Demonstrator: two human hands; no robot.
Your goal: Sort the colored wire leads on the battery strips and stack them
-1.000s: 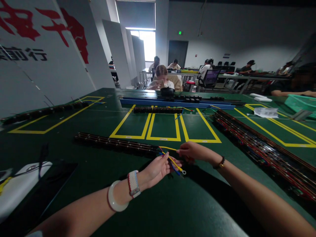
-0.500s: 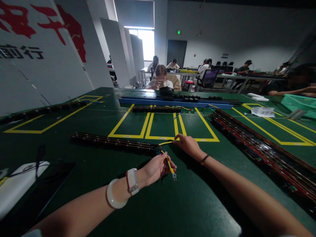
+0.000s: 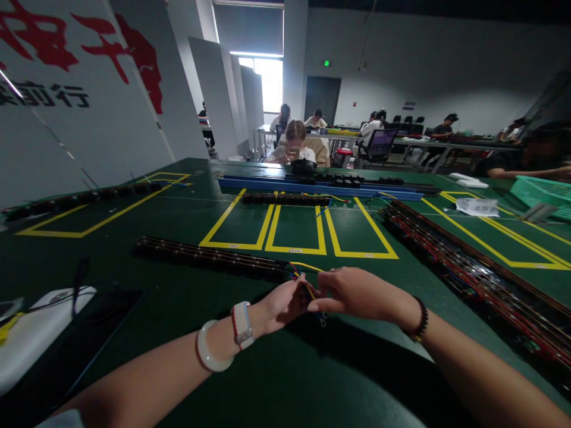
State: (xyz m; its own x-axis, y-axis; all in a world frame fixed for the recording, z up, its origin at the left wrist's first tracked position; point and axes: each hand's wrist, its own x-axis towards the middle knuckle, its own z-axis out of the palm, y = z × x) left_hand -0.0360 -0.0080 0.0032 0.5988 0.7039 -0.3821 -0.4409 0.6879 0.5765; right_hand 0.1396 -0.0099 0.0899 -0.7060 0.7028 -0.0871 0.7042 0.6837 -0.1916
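Observation:
A long black strip module (image 3: 209, 257) lies across the green table, with copper-coloured lines along its top. Yellow, red and blue wires (image 3: 307, 266) come out of its right end. My left hand (image 3: 283, 304) is closed on these wires just below that end. My right hand (image 3: 363, 294) has its fingers bent round the wires beside the left fingertips, and the yellow wire runs in behind its knuckles. A ring terminal (image 3: 323, 321) sticks out below the right fingers. The fingers partly hide the wire ends.
On the right lies a long assembly (image 3: 473, 273) with red wires. Behind are a shorter black strip (image 3: 285, 198) and a blue rail (image 3: 321, 185). A white device (image 3: 49, 333) is at the left, a green basket (image 3: 542, 193) at the far right. Other people sit at the back.
My right hand has come down and toward me, from the outstretched yellow wire to the wire ends by my left hand. My left hand stays on the wires. The view has shifted slightly.

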